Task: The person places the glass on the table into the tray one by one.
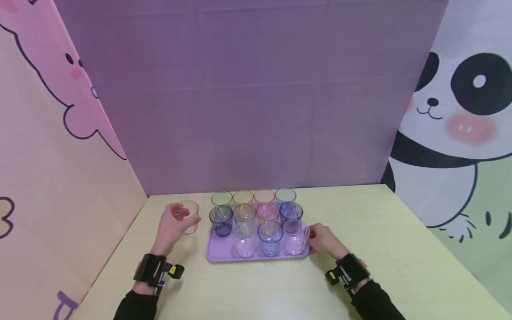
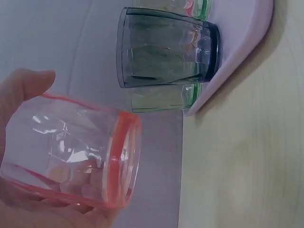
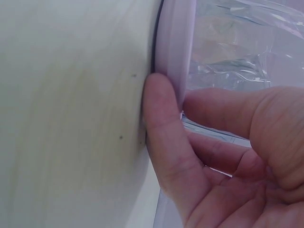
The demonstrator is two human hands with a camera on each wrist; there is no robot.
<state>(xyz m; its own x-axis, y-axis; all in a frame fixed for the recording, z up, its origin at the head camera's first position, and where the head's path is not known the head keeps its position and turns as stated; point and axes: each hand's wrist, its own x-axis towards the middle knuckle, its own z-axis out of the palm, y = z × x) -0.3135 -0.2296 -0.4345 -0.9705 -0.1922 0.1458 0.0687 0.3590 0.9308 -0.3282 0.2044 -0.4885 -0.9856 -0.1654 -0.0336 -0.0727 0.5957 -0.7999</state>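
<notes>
Head view: left hand (image 1: 172, 226) grips pink glass (image 1: 190, 216) beside tray (image 1: 218, 253).

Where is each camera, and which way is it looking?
Head: worn on the head, looking forward and down at the table and the purple tray of cups; both hands and forearms show.
Left wrist: on the left wrist, looking along the left hand, which holds the red-rimmed cup beside the tray.
Right wrist: on the right wrist, close on the right hand, whose fingers pinch the tray's rim by a clear cup.
Shared: the dark cup shows in head and left wrist.
</notes>
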